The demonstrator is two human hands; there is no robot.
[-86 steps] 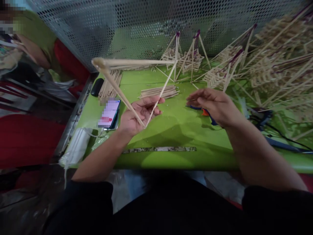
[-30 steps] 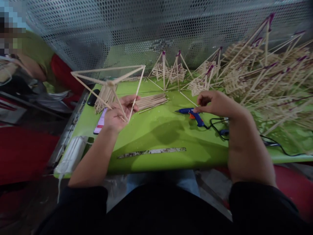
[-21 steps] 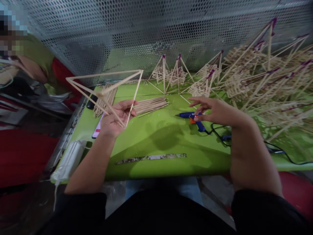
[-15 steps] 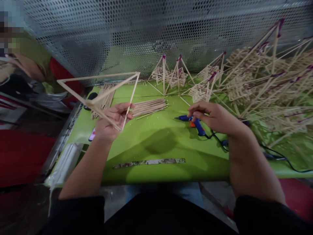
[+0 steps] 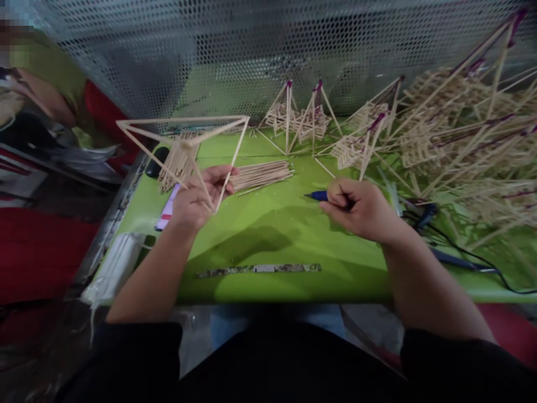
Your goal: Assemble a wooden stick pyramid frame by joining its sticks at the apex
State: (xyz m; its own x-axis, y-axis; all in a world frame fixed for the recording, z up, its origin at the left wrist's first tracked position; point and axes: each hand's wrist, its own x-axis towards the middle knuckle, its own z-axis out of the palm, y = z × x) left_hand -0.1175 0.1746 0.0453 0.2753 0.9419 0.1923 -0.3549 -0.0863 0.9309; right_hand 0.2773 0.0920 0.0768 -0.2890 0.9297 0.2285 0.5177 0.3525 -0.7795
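My left hand [image 5: 195, 198] grips an angular frame of thin wooden sticks [image 5: 184, 119] near one of its lower corners, holding it above the green table. Closed around a blue glue gun [image 5: 319, 195] is my right hand [image 5: 361, 210]; the nozzle points left, and the fingers hide most of the body. Just beyond the left hand lies a bundle of loose wooden sticks [image 5: 264, 176]. A second stick bundle [image 5: 178, 162] shows behind the held frame. Nearer to me, a narrow patterned strip [image 5: 264, 268] lies flat on the table.
Stick structures with purple tips [image 5: 289, 120] stand along the back, and a large pile of them [image 5: 436, 129] fills the right. A black cord [image 5: 482, 257] runs at right. A phone [image 5: 165, 210] and white packet [image 5: 113, 266] lie left. Perforated metal mesh [image 5: 226, 56] rises behind; a person [image 5: 50, 78] is at far left.
My right hand has closed around the glue gun, which it was only touching with its fingers before. The left hand still holds the stick frame, now tilted slightly differently. The view has shifted a little.
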